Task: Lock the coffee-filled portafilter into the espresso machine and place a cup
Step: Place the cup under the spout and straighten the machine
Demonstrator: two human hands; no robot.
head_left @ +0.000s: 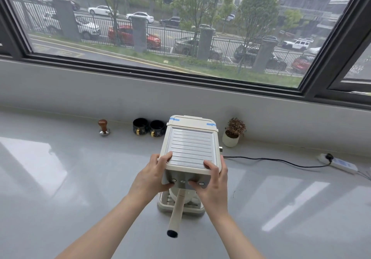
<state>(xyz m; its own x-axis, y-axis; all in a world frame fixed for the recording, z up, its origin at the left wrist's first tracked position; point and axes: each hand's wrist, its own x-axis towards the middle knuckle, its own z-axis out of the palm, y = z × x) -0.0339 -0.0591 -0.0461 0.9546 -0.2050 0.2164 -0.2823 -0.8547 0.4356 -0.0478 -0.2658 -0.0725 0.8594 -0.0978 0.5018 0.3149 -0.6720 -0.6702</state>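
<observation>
A cream espresso machine stands on the grey counter, seen from above. The portafilter's cream handle sticks out toward me from under the machine's front, with a black end cap. A white cup sits on the drip tray below it, mostly hidden. My left hand grips the machine's front left corner, thumb on the button panel. My right hand grips the front right corner, thumb on the buttons. Two black cups with gold handles stand behind the machine on the left.
A wooden-knobbed tamper stands at the back left. A small potted plant sits right of the machine. A black cord runs to a white power strip at the right. A window sill wall rises behind the counter.
</observation>
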